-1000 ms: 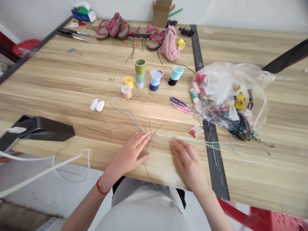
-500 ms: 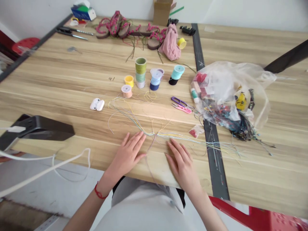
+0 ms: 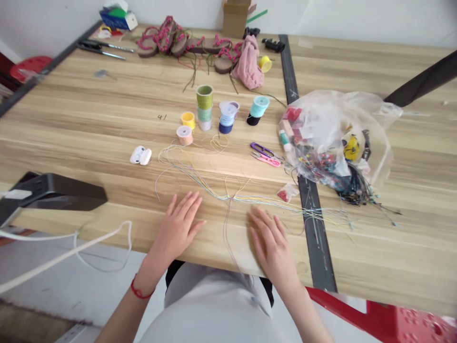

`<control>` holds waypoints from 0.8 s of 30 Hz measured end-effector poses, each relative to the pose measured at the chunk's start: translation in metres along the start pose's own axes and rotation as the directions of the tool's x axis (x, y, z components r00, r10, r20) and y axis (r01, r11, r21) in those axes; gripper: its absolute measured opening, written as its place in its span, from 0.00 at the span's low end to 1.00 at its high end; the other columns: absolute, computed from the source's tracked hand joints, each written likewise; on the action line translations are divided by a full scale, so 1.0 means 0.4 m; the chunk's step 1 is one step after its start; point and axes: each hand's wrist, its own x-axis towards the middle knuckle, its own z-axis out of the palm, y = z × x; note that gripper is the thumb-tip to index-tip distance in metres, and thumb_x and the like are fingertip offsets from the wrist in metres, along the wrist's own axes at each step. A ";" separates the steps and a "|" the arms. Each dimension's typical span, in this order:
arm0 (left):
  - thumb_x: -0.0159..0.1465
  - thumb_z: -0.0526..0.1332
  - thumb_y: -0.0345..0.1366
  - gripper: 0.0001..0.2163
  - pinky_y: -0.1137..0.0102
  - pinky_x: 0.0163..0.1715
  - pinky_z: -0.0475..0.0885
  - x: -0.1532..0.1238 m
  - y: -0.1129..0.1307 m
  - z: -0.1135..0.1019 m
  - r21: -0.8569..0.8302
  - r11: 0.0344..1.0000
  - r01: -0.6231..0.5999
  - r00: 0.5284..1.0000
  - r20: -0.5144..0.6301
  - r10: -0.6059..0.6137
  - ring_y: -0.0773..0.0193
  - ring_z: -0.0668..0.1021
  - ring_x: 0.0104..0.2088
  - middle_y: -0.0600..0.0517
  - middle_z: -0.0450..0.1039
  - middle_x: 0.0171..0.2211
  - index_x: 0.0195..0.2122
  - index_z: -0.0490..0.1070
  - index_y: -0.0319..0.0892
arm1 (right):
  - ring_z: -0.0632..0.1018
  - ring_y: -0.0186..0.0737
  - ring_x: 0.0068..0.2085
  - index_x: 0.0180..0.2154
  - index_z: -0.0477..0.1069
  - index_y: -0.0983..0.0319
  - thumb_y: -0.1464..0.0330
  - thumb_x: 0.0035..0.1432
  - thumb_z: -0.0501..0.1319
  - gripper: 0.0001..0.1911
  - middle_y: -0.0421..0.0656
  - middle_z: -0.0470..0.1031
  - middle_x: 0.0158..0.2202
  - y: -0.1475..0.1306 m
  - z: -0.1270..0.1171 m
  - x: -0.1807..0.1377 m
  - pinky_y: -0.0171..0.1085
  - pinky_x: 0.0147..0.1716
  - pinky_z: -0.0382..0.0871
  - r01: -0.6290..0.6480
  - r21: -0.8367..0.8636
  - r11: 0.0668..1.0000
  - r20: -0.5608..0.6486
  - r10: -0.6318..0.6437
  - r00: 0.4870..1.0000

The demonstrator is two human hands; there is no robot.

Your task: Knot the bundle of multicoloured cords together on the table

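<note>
While threads (image 3: 231,198) lie bunched, the hands (image 3: 175,227) have parted further.

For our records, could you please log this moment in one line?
left hand: open, palm down | right hand: open, palm down | thread bundle: on table

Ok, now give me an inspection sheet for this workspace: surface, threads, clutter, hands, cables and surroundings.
Surface: wood-grain tabletop, crossed by a dark strip; "41" is marked on it.
Threads: pale strands bunched together at one point, fanning out left and right; some trail over the near edge.
Clutter: thread spools, purple snips, pink snips, earbud case, stuffed plastic bag.
Hands: left hand and right hand palm down, fingers open, either side of the trailing strands; held: nothing seen.
Cables: white cable looping at the near left.
Surroundings: pale wall behind; red item below the near right edge, partly seen.
</note>
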 end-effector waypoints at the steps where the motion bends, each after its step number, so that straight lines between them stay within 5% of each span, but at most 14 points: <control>1: 0.72 0.52 0.41 0.20 0.47 0.66 0.56 0.009 0.016 0.002 -0.036 0.999 -0.026 1.000 0.003 0.026 0.51 0.65 0.66 0.40 0.63 0.64 0.62 0.60 0.39 | 0.72 0.48 0.61 0.55 0.65 0.60 0.73 0.67 0.53 0.16 0.52 0.71 0.60 -0.007 0.005 0.008 0.56 0.62 0.64 0.025 0.038 0.999 0.018 -0.026 0.999; 6: 0.72 0.54 0.38 0.11 0.51 0.64 0.63 0.052 0.088 0.032 -0.168 0.979 -0.120 0.990 0.058 0.131 0.54 0.64 0.66 0.39 0.61 0.65 0.51 0.65 0.39 | 0.72 0.46 0.61 0.44 0.67 0.60 0.73 0.67 0.52 0.08 0.53 0.72 0.58 -0.023 0.036 0.043 0.56 0.61 0.66 0.092 0.107 0.990 0.074 -0.101 0.992; 14: 0.70 0.56 0.45 0.29 0.51 0.63 0.64 0.063 0.107 0.079 -0.132 0.987 -0.090 0.995 0.038 0.096 0.51 0.64 0.66 0.37 0.61 0.65 0.67 0.50 0.37 | 0.70 0.48 0.63 0.51 0.66 0.61 0.74 0.67 0.52 0.13 0.54 0.73 0.58 -0.015 0.039 0.048 0.57 0.60 0.67 0.114 0.122 0.986 0.083 -0.125 0.989; 24: 0.73 0.51 0.41 0.23 0.48 0.66 0.55 0.046 0.112 0.062 0.002 0.996 -0.084 0.988 0.127 0.083 0.49 0.61 0.67 0.43 0.58 0.67 0.65 0.59 0.36 | 0.69 0.49 0.63 0.53 0.64 0.60 0.73 0.67 0.52 0.14 0.55 0.70 0.61 0.004 0.034 0.056 0.59 0.61 0.66 0.059 0.111 0.992 0.093 -0.069 0.993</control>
